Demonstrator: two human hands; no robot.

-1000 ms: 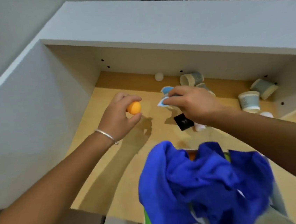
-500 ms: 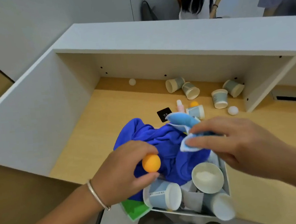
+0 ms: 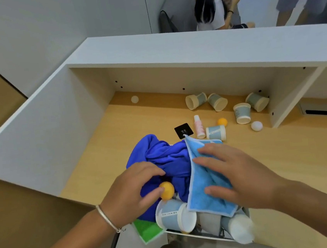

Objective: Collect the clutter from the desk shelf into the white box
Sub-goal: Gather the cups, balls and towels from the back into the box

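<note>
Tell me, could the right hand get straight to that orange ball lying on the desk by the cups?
Probably yes. The orange ball lies in the open past the right hand, with only a tipped paper cup and a small pink bottle beside it. But that hand lies flat on the light blue cloth, so it must lift off first.

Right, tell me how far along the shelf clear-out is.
Roughly halfway. Done: the white box already holds a dark blue cloth and several cups. In hand: the left hand pinches an orange ball over the box; the right hand presses a light blue towel in. Left: five cups, a pink bottle, a black card and three balls.
</note>
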